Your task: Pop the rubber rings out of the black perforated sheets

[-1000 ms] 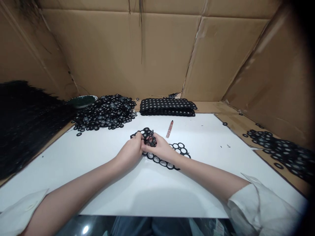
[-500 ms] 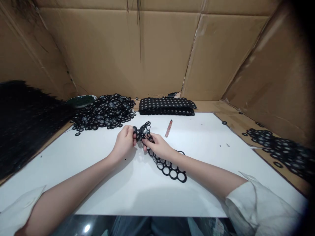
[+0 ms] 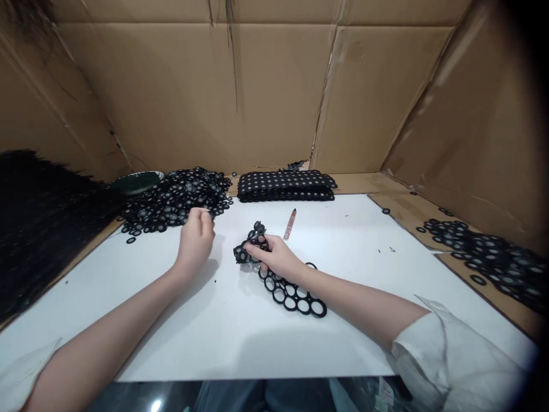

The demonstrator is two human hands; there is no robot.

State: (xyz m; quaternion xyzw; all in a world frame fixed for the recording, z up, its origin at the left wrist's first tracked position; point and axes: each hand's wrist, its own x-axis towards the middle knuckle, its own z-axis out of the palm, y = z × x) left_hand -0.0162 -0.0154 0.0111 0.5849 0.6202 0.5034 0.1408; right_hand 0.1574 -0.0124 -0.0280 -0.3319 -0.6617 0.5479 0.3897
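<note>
My right hand point(image 3: 274, 254) grips a bunched strip of linked black rings point(image 3: 291, 297) near the middle of the white board. The crumpled end pokes out past the fingertips, while a flatter stretch of larger rings lies under the wrist. My left hand point(image 3: 197, 232) is apart from the strip, at the front edge of a heap of loose black rings point(image 3: 180, 197). Its fingers are curled closed, and whatever they hold, if anything, is hidden. Just beyond my right hand lies a red, patterned, pen-like stick with a dark tip point(image 3: 290, 223).
Behind the board rests a folded stack of black ring mesh point(image 3: 285, 186). A dish of dark green material point(image 3: 137, 182) and a mass of black strands point(image 3: 38, 212) are at left. More black rings point(image 3: 480, 246) lie at right. Cardboard walls point(image 3: 180, 86) enclose the board.
My left hand has let go of the ring strip and moved left toward the heap of loose rings. My right hand keeps its hold, and the bunched end has sagged slightly.
</note>
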